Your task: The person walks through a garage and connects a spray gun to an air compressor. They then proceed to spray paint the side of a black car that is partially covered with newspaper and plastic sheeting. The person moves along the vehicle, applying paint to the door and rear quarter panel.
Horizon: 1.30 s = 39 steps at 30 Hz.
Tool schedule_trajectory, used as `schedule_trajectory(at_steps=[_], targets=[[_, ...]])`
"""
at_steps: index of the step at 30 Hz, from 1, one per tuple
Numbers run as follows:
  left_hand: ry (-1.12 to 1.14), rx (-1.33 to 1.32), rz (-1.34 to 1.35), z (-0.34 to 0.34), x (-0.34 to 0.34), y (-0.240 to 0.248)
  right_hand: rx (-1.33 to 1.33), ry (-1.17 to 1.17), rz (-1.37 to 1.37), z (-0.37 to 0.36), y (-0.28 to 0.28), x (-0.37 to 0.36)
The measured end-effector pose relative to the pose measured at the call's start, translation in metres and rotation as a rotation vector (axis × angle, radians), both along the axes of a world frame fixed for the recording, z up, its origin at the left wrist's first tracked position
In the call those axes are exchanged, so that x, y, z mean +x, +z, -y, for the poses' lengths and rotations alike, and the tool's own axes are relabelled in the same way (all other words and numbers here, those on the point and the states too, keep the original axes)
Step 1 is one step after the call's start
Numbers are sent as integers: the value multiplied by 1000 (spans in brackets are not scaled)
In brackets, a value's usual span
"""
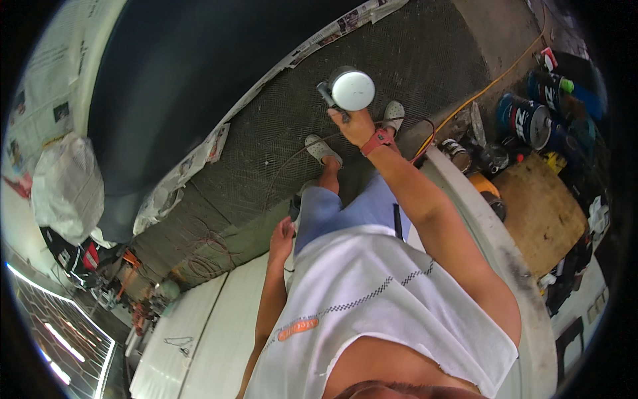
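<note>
My right hand (353, 126) is closed round the handle of a spray gun (325, 94), held out ahead of me over the floor. A round cup with a white lid (353, 91) sits on top of the gun and hides much of it. A red watch is on that wrist. Beside the gun, to the left, stretches a glossy dark car panel (173, 73), its border masked with newspaper (306, 53). Down by my left hip hangs my left hand (284, 237), its fingers loosely apart, with nothing visible in it.
A thin hose (432, 136) trails behind my right wrist, and a yellow hose (495, 81) crosses the floor. At right stand paint cans (525, 123) and a brown board (539, 213). Plastic sheeting (68, 189) covers something at left. A white panel (226, 332) lies behind me.
</note>
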<state>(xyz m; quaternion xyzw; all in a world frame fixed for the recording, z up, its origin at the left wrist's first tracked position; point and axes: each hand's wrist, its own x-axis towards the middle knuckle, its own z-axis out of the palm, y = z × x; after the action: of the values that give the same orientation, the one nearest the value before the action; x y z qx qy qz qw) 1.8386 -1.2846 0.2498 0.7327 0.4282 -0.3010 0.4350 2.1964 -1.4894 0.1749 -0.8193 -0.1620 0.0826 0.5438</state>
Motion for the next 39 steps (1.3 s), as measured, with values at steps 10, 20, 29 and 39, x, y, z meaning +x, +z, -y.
schedule_trajectory(at_steps=[10,20,29,39], targets=[[-120,34,-172,-62,-82,-22,94,90,-139,-115,-86,-43],[-50,-98,-110,-30,-34,-25,-44,-84,-98,-79,-119,16],[-10,-131,-131,-18,-42,-30,-3,-435,125,-45,-116,37],[-91,-94,-167,-17,-44,-26,129,50,-130,-111,-102,-33]])
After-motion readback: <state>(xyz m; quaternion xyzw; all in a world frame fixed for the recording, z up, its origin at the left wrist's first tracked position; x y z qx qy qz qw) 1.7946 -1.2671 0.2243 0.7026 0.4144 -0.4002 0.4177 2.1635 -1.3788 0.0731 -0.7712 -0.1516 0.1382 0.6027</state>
